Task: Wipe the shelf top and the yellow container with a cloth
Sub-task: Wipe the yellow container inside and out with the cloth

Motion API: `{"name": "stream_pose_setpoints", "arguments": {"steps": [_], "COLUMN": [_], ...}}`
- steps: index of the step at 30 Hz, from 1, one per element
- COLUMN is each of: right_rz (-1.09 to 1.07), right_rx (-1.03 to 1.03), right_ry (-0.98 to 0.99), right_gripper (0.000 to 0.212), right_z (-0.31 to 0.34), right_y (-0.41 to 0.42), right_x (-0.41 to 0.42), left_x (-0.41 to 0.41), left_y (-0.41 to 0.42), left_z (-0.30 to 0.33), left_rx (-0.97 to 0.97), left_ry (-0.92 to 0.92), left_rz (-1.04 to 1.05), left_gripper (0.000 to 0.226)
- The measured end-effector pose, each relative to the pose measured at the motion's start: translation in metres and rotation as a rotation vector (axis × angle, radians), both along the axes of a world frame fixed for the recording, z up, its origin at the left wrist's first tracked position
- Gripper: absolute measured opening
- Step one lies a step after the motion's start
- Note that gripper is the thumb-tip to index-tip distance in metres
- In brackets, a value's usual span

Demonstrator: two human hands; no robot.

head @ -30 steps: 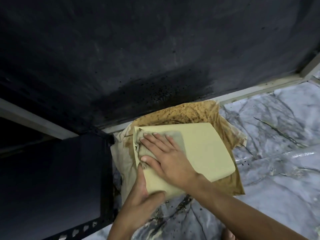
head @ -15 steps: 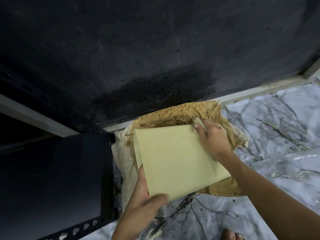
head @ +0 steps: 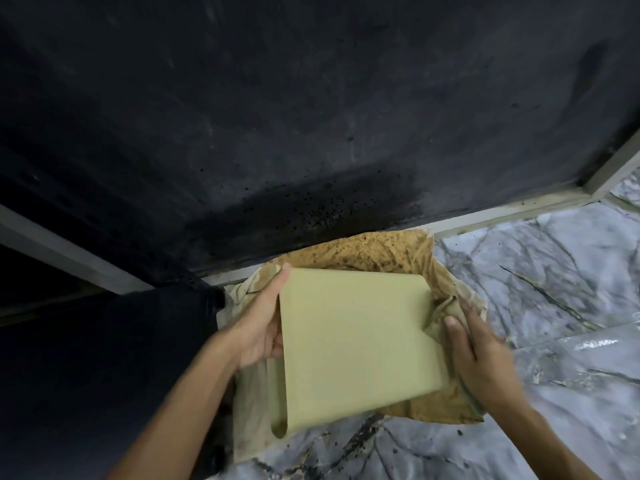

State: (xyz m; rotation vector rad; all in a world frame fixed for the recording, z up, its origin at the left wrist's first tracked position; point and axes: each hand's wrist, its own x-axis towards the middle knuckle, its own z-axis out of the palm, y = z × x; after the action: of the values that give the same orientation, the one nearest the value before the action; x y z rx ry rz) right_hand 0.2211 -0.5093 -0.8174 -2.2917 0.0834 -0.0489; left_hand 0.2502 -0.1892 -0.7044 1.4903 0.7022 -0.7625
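Note:
The pale yellow container (head: 353,344) is turned with its flat bottom up, held low in the middle of the view. My left hand (head: 261,323) grips its left side, fingers along the edge. My right hand (head: 478,355) presses a greyish cloth (head: 446,313) against the container's right side. The black shelf top (head: 277,116) fills the upper view and shows dark specks near its front edge.
A brown-stained paper or cloth sheet (head: 377,251) lies under the container on the marbled grey floor (head: 554,271). A pale frame edge (head: 502,211) borders the shelf. A dark perforated shelf post (head: 207,306) stands at the left.
My right hand with the cloth swept from the container's left, across the top corner, down to its right side. My left hand shifted from the bottom edge up to the left side.

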Motion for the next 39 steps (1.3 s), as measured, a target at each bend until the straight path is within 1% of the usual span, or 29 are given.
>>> {"name": "stream_pose_setpoints", "arguments": {"steps": [1,2,3,5,7,9,10,12,13,14,15,16,17,19,20,22,23,24,25,26,27,28,30,31,32,33,35,36,39], "right_rz": [0.013,0.013,0.003,-0.020,-0.064,-0.134,-0.183,-0.276,-0.310,-0.334,-0.341,-0.332,-0.319,-0.296,-0.290,-0.280,-0.256,-0.220,-0.169,-0.114,-0.049,0.035,0.239,0.336,0.410,0.462,0.525,0.548,0.657], "right_rx": [0.046,0.077,0.084,0.067,0.099,0.181,0.230,0.356,0.408,0.444,0.469,0.482,0.488,0.485,0.476,0.481,0.492,0.498,0.497,0.479,0.459,0.450,0.460,0.456,0.400,0.278,-0.017,-0.099,-0.187], "right_ry": [0.005,-0.002,-0.009,-0.026,-0.043,-0.030,-0.026,-0.032,-0.045,-0.056,-0.066,-0.082,-0.098,-0.098,-0.104,-0.137,-0.169,-0.207,-0.249,-0.291,-0.322,-0.335,-0.277,-0.212,-0.151,-0.121,-0.137,-0.151,-0.151], "right_gripper": [0.055,0.053,0.052,0.046,0.036,0.029,0.029,0.028,0.028,0.028,0.029,0.029,0.030,0.035,0.039,0.044,0.044,0.039,0.032,0.030,0.033,0.035,0.035,0.034,0.033,0.034,0.045,0.048,0.050], "right_z": [0.003,0.005,0.005,0.005,0.005,0.010,0.013,0.020,0.025,0.029,0.034,0.036,0.038,0.040,0.042,0.052,0.062,0.074,0.089,0.102,0.115,0.124,0.129,0.126,0.121,0.115,0.106,0.106,0.107], "right_y": [0.004,0.007,0.009,0.013,0.016,0.016,0.017,0.017,0.017,0.018,0.019,0.021,0.023,0.028,0.030,0.034,0.036,0.038,0.042,0.046,0.052,0.060,0.079,0.091,0.105,0.119,0.146,0.156,0.161], "right_x": [-0.003,-0.004,-0.004,-0.005,-0.008,-0.012,-0.015,-0.018,-0.018,-0.019,-0.019,-0.018,-0.019,-0.020,-0.021,-0.023,-0.024,-0.024,-0.023,-0.021,-0.018,-0.014,-0.005,-0.002,0.001,0.004,0.009,0.012,0.022], "left_x": [0.015,0.027,0.038,0.050,0.050,0.039,0.030,0.005,-0.007,-0.018,-0.026,-0.031,-0.034,-0.041,-0.045,-0.055,-0.061,-0.066,-0.071,-0.077,-0.082,-0.086,-0.090,-0.090,-0.090,-0.088,-0.084,-0.082,-0.078], "left_y": [0.001,0.000,-0.003,-0.010,-0.020,-0.030,-0.035,-0.037,-0.037,-0.035,-0.033,-0.032,-0.031,-0.031,-0.031,-0.030,-0.029,-0.026,-0.025,-0.024,-0.023,-0.022,-0.021,-0.020,-0.021,-0.021,-0.023,-0.024,-0.023], "left_z": [-0.001,-0.002,-0.002,-0.004,-0.006,-0.002,0.003,0.013,0.018,0.022,0.024,0.027,0.028,0.028,0.027,0.023,0.021,0.019,0.018,0.014,0.012,0.012,0.009,0.009,0.009,0.009,0.013,0.016,0.018], "left_rx": [0.004,0.030,0.047,0.074,0.102,0.113,0.095,0.010,-0.046,-0.083,-0.094,-0.070,-0.021,0.076,0.109,0.139,0.139,0.146,0.157,0.168,0.170,0.171,0.189,0.204,0.213,0.213,0.201,0.190,0.170], "left_ry": [0.061,0.073,0.052,-0.048,-0.186,-0.288,-0.317,-0.380,-0.411,-0.428,-0.426,-0.422,-0.418,-0.388,-0.368,-0.320,-0.309,-0.305,-0.304,-0.297,-0.295,-0.295,-0.311,-0.334,-0.363,-0.398,-0.490,-0.534,-0.628], "left_rz": [-0.063,-0.072,-0.025,0.122,0.192,0.241,0.263,0.294,0.309,0.320,0.316,0.309,0.304,0.306,0.290,0.233,0.221,0.210,0.199,0.198,0.194,0.183,0.148,0.125,0.100,0.073,0.004,-0.027,-0.078], "left_gripper": [0.089,0.089,0.083,0.064,0.048,0.037,0.034,0.029,0.029,0.035,0.046,0.057,0.060,0.043,0.038,0.047,0.049,0.045,0.037,0.030,0.029,0.033,0.042,0.042,0.040,0.040,0.041,0.043,0.053]}}
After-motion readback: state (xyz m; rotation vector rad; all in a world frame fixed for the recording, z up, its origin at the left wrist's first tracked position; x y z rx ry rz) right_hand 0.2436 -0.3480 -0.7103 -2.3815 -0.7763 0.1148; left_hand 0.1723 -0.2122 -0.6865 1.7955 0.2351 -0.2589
